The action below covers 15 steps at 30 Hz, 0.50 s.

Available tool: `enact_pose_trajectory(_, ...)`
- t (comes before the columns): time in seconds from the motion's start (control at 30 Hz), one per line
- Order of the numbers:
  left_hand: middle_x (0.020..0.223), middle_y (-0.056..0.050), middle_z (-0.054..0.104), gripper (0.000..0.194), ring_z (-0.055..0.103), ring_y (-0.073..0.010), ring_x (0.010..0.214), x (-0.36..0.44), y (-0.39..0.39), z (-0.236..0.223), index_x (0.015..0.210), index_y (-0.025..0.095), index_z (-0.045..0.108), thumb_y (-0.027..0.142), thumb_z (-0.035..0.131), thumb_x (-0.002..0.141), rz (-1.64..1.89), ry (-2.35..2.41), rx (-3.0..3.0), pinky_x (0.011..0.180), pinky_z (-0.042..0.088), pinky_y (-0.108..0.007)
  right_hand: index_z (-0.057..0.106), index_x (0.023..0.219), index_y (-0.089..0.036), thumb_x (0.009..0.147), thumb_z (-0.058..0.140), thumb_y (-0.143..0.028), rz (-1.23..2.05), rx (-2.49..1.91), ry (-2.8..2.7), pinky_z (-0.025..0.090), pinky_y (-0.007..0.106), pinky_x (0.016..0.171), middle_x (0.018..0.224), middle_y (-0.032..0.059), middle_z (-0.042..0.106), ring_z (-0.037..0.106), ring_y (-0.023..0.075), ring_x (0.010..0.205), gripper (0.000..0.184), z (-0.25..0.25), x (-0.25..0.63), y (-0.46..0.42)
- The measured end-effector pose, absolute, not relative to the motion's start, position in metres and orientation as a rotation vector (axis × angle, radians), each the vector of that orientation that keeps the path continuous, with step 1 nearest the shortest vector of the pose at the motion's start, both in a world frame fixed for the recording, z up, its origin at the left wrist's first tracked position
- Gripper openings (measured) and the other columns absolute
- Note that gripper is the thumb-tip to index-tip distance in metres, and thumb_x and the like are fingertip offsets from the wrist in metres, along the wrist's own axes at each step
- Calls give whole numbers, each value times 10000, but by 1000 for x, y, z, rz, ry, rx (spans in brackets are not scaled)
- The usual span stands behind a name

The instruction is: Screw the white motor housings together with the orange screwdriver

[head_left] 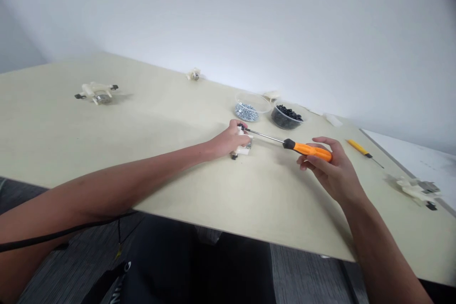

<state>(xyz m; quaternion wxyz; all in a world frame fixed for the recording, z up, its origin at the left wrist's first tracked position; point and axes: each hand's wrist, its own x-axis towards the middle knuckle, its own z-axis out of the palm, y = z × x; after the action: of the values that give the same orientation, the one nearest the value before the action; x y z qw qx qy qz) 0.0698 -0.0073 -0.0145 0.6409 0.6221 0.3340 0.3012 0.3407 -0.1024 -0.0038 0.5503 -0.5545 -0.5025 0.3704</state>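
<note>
My left hand (228,141) grips a small white plastic part (243,149) with black end pieces, held at the table surface. In my right hand (331,166) is a screwdriver (309,150) with an orange and black handle, its fingers closed around the grip. The screwdriver's thin metal shaft points left, and its tip meets the black piece at the upper end of the white part, close to my left fingertips. My left fingers hide some of the white part.
Behind my hands stand a clear tub of silvery screws (246,112) and a clear tub of black pieces (287,117). A yellow screwdriver (359,148) lies at the right. Similar white parts rest at the left (95,92), the back (194,74) and the right (419,191). A wall borders the table's (171,175) far edge.
</note>
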Motion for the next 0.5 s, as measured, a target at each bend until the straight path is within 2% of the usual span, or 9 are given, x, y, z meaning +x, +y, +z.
enact_pose_trajectory(0.1,1127,-72,488,475,512,-115,736,70,-10,-13,1141,233,333,238,591,742,697,736,1431,518,395,-225,550,1001,-267,646,834,-212,837,-1226,-1148,534,261,603,878,-21,644,660,135,654,458,-3,342,-102)
enact_pose_trajectory(0.3,1173,-101,470,563,523,-120,783,69,-13,-12,1228,211,292,233,586,749,692,697,1449,571,406,-236,667,959,-202,717,779,-242,719,-1222,-1146,536,264,598,709,18,659,656,150,623,270,-1,342,-101)
enact_pose_trajectory(0.4,1156,-98,490,630,517,-124,788,69,-12,-15,1276,213,266,254,602,746,678,673,1497,591,409,-242,669,856,-189,754,743,-281,668,-1220,-1156,493,257,490,680,30,664,625,149,534,156,0,340,-102)
enact_pose_trajectory(0.5,1159,-101,491,657,511,-127,791,69,-11,-16,1299,210,250,263,599,746,671,667,1513,593,411,-247,620,754,-190,773,716,-314,666,-1282,-1167,421,256,383,620,30,652,580,159,437,158,1,340,-104)
